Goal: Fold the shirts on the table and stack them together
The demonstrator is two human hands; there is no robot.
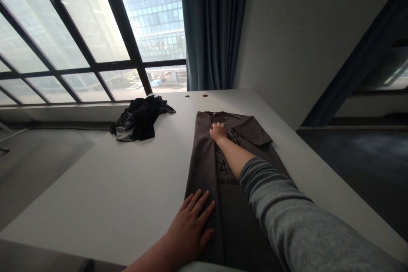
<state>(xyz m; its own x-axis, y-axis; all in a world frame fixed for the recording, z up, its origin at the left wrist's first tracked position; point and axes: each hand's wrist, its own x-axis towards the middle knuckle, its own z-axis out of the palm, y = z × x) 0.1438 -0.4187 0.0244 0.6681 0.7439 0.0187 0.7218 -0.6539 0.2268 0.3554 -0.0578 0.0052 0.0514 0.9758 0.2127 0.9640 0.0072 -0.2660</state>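
Observation:
A dark grey-brown T-shirt (204,170) with black lettering lies on the white table, its left side folded inward over the front. My left hand (194,225) rests flat on the folded side near the hem, fingers spread. Farther up, just below the collar, my right hand (219,131) has its fingers curled at the edge of the folded strip, closed on the shirt's fabric. The right sleeve (255,131) of the shirt lies out toward the table's right edge. My right forearm covers part of the lettering.
A crumpled black garment (140,119) with white-striped parts lies at the table's far left. Two round cable holes are near the back edge of the white table (143,195). Behind it are a blue curtain (213,29) and windows.

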